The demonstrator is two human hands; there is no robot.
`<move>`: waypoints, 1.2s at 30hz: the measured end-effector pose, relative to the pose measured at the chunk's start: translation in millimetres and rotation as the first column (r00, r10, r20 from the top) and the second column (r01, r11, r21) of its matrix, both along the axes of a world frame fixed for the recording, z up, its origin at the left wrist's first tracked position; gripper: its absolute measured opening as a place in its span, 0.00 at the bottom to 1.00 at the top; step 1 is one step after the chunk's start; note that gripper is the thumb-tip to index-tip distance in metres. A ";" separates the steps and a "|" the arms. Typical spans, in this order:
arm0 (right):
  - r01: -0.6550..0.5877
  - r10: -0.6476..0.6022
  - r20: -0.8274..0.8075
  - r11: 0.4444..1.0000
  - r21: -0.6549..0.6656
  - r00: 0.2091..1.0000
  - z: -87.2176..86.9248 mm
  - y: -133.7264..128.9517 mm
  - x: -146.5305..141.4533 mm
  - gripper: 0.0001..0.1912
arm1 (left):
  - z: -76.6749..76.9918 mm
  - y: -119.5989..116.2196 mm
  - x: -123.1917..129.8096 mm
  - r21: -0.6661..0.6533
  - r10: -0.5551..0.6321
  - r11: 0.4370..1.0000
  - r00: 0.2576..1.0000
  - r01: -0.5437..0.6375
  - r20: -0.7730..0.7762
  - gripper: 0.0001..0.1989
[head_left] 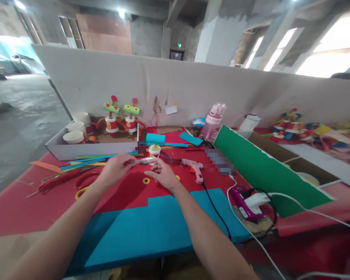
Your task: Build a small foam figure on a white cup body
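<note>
A small, shiny, translucent whitish piece (146,160) is stretched between my two hands; its exact kind is unclear. My left hand (119,166) pinches its left end. My right hand (161,174) has its fingers closed about the right end, with the thumb pointing left. Just behind them stands a white paper cup (154,151) with a yellow coiled piece on top and dark coiled strips at its sides. A yellow ring with a dark centre (146,181) lies below my hands. Right of my right hand rests a pink glue gun (194,168), its black cord running to the front.
A white box (90,149) holds cups and two cup figures at the back left. Scissors (86,182) and paper strips lie on the left. A green panel (265,167), purple power strip (247,204) and cables occupy the right. Blue sheets (163,221) cover the front edge.
</note>
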State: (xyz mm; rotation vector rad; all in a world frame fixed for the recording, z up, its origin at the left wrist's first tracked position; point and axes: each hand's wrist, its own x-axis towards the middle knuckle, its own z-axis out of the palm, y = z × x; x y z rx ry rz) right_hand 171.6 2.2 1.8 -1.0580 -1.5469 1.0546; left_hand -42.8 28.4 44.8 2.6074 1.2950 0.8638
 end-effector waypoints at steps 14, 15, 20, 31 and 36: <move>0.061 -0.100 -0.162 0.971 -0.233 0.982 -4.1 5.2 9.2 0.17 | -29.5 3.5 -23.1 -0.111 -0.329 0.935 0.940 0.338 0.090 0.11; 0.096 -0.120 -0.118 0.977 -0.192 0.986 -7.2 5.2 7.0 0.16 | -31.1 4.1 -23.4 -0.125 -0.362 0.923 0.931 0.364 0.042 0.12; 0.148 -0.145 0.111 0.989 -0.023 0.983 -18.7 5.7 -2.8 0.10 | -38.0 2.6 -18.0 -0.163 -0.448 0.889 0.888 0.428 -0.109 0.21; 0.137 -0.143 0.189 0.990 0.045 0.972 -19.3 3.0 -9.2 0.12 | -40.6 0.3 -14.1 -0.090 -0.405 0.914 0.878 0.396 -0.255 0.25; 0.148 -0.162 0.177 0.985 0.087 0.971 -16.3 1.4 -13.1 0.12 | -39.8 -0.7 -14.0 -0.096 -0.410 0.912 0.883 0.399 -0.228 0.25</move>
